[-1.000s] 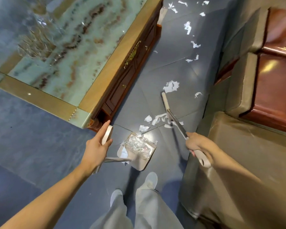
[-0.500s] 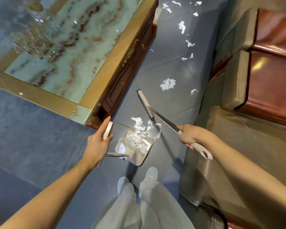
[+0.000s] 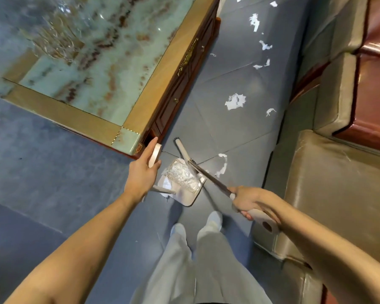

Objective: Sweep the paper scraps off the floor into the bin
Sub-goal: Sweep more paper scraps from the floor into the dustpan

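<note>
Spilling risk: we judge the dustpan (image 3: 185,195) well loaded; if our left hand (image 3: 140,174) lets it tilt, the paper scraps (image 3: 180,172) inside slide back out.
Right hand (image 3: 248,199): clenched round the broom (image 3: 206,178), just right of the dustpan.
Left hand: grasping the dustpan by its upright handle.
Brush head (image 3: 181,149): at the dustpan's far lip.
Loose scraps (image 3: 222,165): just right of the dustpan; further scraps (image 3: 235,102) lie well beyond it.
</note>
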`<act>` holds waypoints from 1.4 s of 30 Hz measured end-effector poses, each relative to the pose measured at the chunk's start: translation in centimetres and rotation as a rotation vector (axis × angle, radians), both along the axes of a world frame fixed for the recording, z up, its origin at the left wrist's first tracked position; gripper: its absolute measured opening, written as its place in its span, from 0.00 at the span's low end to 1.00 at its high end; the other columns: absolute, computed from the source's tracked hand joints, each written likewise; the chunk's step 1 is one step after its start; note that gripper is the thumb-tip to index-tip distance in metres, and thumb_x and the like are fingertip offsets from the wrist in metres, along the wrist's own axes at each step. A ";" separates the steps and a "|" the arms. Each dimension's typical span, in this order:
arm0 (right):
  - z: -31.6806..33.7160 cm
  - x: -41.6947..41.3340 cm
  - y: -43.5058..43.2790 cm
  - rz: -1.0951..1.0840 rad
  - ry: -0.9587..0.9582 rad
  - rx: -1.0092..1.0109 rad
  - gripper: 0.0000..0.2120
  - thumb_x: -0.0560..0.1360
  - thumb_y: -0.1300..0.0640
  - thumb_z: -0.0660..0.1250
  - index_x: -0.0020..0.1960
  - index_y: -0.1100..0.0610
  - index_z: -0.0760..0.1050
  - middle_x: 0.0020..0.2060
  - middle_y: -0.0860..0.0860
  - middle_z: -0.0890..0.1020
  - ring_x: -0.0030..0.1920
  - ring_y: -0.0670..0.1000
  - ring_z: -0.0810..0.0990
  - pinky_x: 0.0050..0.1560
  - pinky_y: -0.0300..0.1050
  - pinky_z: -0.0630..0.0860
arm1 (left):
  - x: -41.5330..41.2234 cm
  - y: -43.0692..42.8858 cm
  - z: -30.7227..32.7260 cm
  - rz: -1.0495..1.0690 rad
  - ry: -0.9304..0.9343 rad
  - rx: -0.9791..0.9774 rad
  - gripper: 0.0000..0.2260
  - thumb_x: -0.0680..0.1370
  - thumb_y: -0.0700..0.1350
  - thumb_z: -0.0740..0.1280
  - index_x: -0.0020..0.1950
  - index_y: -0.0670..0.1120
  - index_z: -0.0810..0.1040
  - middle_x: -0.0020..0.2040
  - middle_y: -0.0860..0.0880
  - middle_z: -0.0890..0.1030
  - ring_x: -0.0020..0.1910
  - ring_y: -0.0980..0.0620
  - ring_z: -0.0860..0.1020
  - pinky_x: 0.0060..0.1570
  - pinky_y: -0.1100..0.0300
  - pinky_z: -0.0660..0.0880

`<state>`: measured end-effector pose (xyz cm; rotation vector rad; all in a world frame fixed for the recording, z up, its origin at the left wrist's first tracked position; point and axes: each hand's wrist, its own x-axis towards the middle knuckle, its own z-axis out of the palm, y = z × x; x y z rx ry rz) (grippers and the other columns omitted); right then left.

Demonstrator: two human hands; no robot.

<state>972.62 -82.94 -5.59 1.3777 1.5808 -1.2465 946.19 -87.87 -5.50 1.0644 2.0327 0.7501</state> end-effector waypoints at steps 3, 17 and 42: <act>2.2 0.5 -0.9 -0.095 -0.007 -0.054 0.29 0.76 0.67 0.59 0.74 0.50 0.61 0.34 0.53 0.74 0.22 0.45 0.72 0.24 0.37 0.71 | -0.5 -0.3 0.1 -0.025 -0.053 0.033 0.28 0.78 0.36 0.64 0.73 0.59 0.65 0.59 0.57 0.71 0.58 0.60 0.69 0.49 0.81 0.60; 5.5 4.1 -1.1 -0.277 -0.101 0.125 0.34 0.74 0.69 0.57 0.77 0.49 0.58 0.30 0.55 0.77 0.24 0.50 0.73 0.29 0.44 0.77 | -1.3 -1.1 0.3 -0.127 -0.072 0.030 0.27 0.79 0.36 0.64 0.74 0.58 0.64 0.62 0.56 0.71 0.58 0.59 0.70 0.54 0.76 0.61; 3.8 -5.2 -9.7 -0.127 -0.022 -0.038 0.27 0.77 0.65 0.61 0.74 0.55 0.61 0.35 0.53 0.74 0.33 0.49 0.72 0.38 0.41 0.74 | -1.5 -3.8 0.1 -0.168 -0.051 0.067 0.26 0.79 0.37 0.63 0.74 0.57 0.64 0.57 0.54 0.73 0.48 0.57 0.72 0.40 0.85 0.60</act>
